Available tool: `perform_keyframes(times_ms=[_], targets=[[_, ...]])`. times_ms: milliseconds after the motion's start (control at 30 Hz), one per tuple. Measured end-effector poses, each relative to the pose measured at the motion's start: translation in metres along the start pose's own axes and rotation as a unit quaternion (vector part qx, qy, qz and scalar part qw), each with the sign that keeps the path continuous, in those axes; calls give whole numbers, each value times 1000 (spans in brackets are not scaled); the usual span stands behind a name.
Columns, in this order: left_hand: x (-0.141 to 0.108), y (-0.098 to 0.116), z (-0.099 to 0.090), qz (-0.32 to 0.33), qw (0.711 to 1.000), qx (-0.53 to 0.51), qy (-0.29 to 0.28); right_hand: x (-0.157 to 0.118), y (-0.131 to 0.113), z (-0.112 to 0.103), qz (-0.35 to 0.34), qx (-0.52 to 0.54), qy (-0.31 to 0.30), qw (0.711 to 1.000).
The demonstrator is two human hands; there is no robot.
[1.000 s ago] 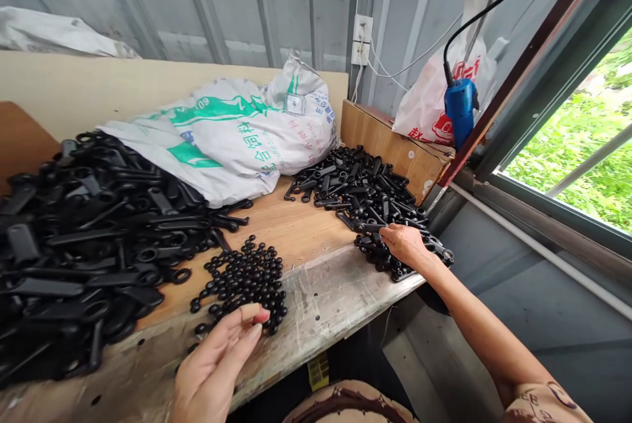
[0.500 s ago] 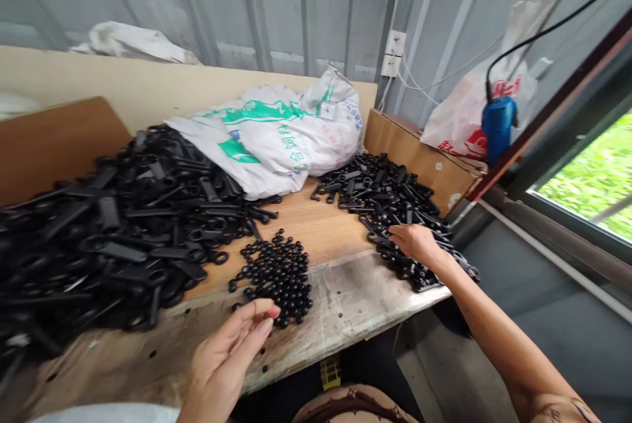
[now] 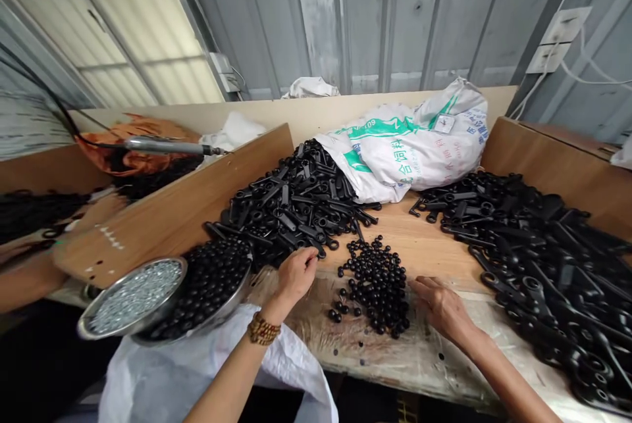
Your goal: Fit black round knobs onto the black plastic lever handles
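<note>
My left hand (image 3: 297, 273), with a beaded bracelet on its wrist, is at the front edge of the left heap of black handle parts (image 3: 291, 206). Its fingers are curled together; whatever they grip is hidden. My right hand (image 3: 441, 302) is low over the table, just right of the small pile of black balls (image 3: 378, 281), fingers bent and pointing left; their tips are hard to make out. Another heap of black parts (image 3: 548, 265) spreads to the right of it.
At the left, a bowl of small silvery pieces (image 3: 135, 295) overlaps a bowl of black balls (image 3: 207, 285). A white sack (image 3: 405, 143) lies behind. Past the wooden divider (image 3: 172, 212), another person's arm (image 3: 29, 278) shows beside a hanging power tool (image 3: 165, 145).
The view has swung left, bringing the bowls into sight. My left hand has moved from the balls to the left heap. My right hand has left the right heap and come beside the balls.
</note>
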State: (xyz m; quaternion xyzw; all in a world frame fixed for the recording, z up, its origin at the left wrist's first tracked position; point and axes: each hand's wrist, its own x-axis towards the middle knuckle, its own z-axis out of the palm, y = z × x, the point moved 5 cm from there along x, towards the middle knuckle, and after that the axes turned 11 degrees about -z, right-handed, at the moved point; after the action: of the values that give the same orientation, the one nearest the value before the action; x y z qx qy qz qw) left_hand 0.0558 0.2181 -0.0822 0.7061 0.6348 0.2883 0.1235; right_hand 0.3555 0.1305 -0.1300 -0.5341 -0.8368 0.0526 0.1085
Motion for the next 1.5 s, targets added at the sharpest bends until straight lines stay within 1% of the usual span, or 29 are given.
perform_keyframes(times_ms=[67, 133, 233, 367, 433, 500, 567, 633, 700, 767, 833, 933, 1000, 1033, 1067, 1100, 1167, 1200, 1233, 1267, 1367, 1433, 1500], targets=[[8, 7, 13, 24, 999, 32, -12, 10, 1, 9, 12, 13, -4, 1000], [19, 20, 30, 55, 996, 58, -26, 14, 4, 16, 25, 21, 1, 999], [43, 49, 58, 108, 989, 85, -51, 15, 9, 23, 27, 34, 27, 999], [87, 89, 100, 162, 977, 111, -84, 13, 11, 24, -6, 47, 53, 997], [109, 104, 122, 172, 972, 119, -104, 14, 9, 24, -28, 36, 57, 997], [129, 113, 143, 171, 969, 123, -129, 14, 8, 24, -39, 22, 60, 997], [144, 118, 160, 160, 967, 120, -155, 15, 6, 23, -40, 22, 62, 997], [153, 119, 171, 146, 968, 108, -175, 15, 3, 23, -45, 32, 62, 997], [158, 121, 175, 130, 971, 80, -184, 16, 1, 21, -51, 37, 62, 996], [160, 122, 172, 117, 976, 34, -179, 17, -1, 19, -50, 31, 69, 996], [162, 125, 161, 105, 981, -31, -160, 18, -1, 18, -43, 20, 79, 996], [162, 132, 132, 75, 980, -153, -106, 19, -1, 20, -44, 2, 87, 995], [157, 137, 106, 52, 969, -230, -71, 20, 1, 22, -43, 2, 83, 996], [151, 139, 93, 32, 955, -285, -69, 20, 3, 23, -40, 6, 79, 996], [142, 140, 81, 3, 933, -350, -82, 20, 5, 23, -34, 13, 76, 996], [130, 140, 71, -34, 902, -417, -109, 19, 7, 23, -28, 20, 73, 997], [96, 138, 61, -122, 816, -534, -185, 17, 9, 21, -17, 32, 73, 997], [75, 136, 58, -160, 779, -565, -220, 16, 10, 19, -12, 36, 75, 996], [52, 133, 58, -188, 755, -577, -247, 15, 10, 18, -10, 41, 76, 996], [30, 129, 58, -209, 745, -576, -263, 15, 11, 17, -9, 45, 77, 996], [-27, 113, 66, -253, 733, -569, -272, 15, 11, 15, -15, 61, 77, 995], [-56, 101, 72, -279, 721, -574, -271, 15, 11, 16, -22, 75, 77, 994], [-80, 92, 76, -302, 704, -582, -273, 15, 13, 18, -22, 93, 79, 992]])
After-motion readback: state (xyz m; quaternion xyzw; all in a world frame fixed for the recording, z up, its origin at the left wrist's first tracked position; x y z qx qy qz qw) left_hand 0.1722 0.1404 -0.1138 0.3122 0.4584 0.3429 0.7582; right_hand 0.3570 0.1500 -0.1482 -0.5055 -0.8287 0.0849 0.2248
